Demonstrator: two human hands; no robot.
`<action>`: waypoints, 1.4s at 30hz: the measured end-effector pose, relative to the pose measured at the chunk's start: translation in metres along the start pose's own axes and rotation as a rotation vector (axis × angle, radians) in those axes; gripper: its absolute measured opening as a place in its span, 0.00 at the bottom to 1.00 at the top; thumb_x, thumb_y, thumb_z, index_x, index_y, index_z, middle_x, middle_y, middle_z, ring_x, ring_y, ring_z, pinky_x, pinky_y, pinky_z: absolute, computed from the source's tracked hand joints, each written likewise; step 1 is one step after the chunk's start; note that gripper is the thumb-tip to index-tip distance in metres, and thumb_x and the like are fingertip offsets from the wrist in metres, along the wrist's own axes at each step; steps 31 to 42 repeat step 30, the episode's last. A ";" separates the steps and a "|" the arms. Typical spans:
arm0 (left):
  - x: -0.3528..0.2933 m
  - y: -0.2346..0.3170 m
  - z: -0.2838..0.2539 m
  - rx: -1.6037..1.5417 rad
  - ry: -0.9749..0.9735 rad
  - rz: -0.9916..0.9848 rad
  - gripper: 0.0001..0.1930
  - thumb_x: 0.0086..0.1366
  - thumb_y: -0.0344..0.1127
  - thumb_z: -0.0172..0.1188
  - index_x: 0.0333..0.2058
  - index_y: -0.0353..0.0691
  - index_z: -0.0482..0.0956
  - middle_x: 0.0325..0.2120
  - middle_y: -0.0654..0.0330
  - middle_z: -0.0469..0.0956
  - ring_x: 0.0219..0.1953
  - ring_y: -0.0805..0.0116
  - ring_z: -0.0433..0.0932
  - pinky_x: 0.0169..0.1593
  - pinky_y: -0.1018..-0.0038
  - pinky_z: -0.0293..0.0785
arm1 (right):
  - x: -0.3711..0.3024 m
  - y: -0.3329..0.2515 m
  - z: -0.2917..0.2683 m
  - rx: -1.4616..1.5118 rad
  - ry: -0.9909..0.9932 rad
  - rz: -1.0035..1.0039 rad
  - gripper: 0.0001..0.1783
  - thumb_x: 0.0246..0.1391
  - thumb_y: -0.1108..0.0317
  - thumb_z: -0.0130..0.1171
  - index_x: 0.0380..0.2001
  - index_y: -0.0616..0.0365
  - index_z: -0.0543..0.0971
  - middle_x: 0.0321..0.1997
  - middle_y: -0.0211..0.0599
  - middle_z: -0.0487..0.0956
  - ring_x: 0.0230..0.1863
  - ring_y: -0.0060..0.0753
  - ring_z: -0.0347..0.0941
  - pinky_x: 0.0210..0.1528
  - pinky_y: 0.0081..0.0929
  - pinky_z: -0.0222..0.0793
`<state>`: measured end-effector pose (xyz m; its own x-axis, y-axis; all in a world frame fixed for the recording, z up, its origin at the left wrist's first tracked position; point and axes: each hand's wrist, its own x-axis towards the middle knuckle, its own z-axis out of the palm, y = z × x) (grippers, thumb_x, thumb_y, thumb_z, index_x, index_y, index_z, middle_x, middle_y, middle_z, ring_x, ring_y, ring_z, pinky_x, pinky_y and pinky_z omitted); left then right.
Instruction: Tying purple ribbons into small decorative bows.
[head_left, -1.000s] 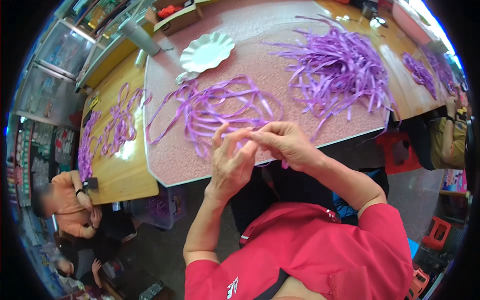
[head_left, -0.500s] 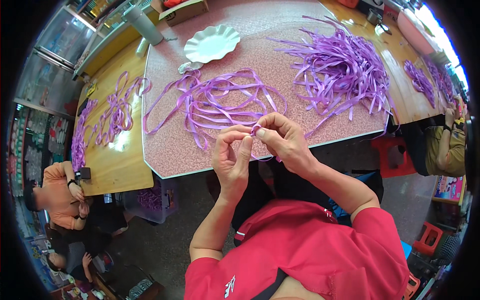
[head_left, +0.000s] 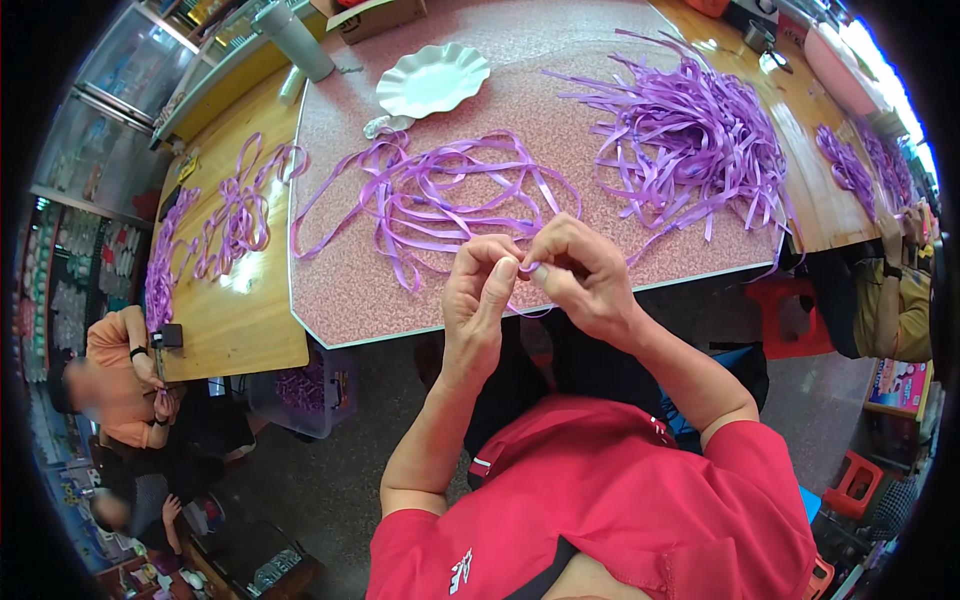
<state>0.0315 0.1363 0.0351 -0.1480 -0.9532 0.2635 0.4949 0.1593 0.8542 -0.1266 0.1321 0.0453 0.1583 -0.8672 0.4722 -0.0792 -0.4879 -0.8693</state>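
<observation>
Close together at the table's near edge, my left hand (head_left: 480, 292) and my right hand (head_left: 583, 278) both pinch a purple ribbon (head_left: 530, 312). A short bit of it shows between the fingertips, and a thin loop hangs just below them. The exact fold between the fingers is mostly hidden. Beyond my hands, a loose spread of purple ribbons (head_left: 455, 212) lies on the pink speckled table (head_left: 350, 310). To the right is a thick heap of purple ribbons (head_left: 700, 150), its cut ends fanning out to the far left.
A white scalloped dish (head_left: 433, 82) and a grey-green bottle (head_left: 295, 42) stand farther back. More ribbons (head_left: 235, 225) lie on the wooden table at left. Co-workers sit at left and right. A clear bin (head_left: 310, 395) and a red stool (head_left: 785, 315) are on the floor.
My hands have shifted slightly right in view, fingertips still together on the ribbon. The left thumb has come nearer the right fingertips. The whole view has moved a little.
</observation>
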 end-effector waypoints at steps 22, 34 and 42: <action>-0.001 -0.012 -0.002 0.599 0.110 0.261 0.05 0.63 0.22 0.64 0.38 0.34 0.80 0.38 0.58 0.78 0.42 0.70 0.77 0.48 0.76 0.71 | 0.000 0.004 -0.009 -0.317 0.006 -0.198 0.09 0.50 0.80 0.67 0.36 0.61 0.81 0.33 0.38 0.78 0.27 0.28 0.75 0.25 0.24 0.69; 0.001 -0.020 -0.010 0.435 0.101 0.059 0.05 0.62 0.22 0.61 0.36 0.36 0.77 0.39 0.58 0.77 0.44 0.69 0.76 0.53 0.72 0.71 | 0.002 0.003 -0.004 -0.343 0.070 -0.183 0.08 0.51 0.79 0.67 0.36 0.61 0.83 0.34 0.37 0.79 0.29 0.25 0.77 0.28 0.22 0.73; 0.001 -0.020 -0.010 0.435 0.101 0.059 0.05 0.62 0.22 0.61 0.36 0.36 0.77 0.39 0.58 0.77 0.44 0.69 0.76 0.53 0.72 0.71 | 0.002 0.003 -0.004 -0.343 0.070 -0.183 0.08 0.51 0.79 0.67 0.36 0.61 0.83 0.34 0.37 0.79 0.29 0.25 0.77 0.28 0.22 0.73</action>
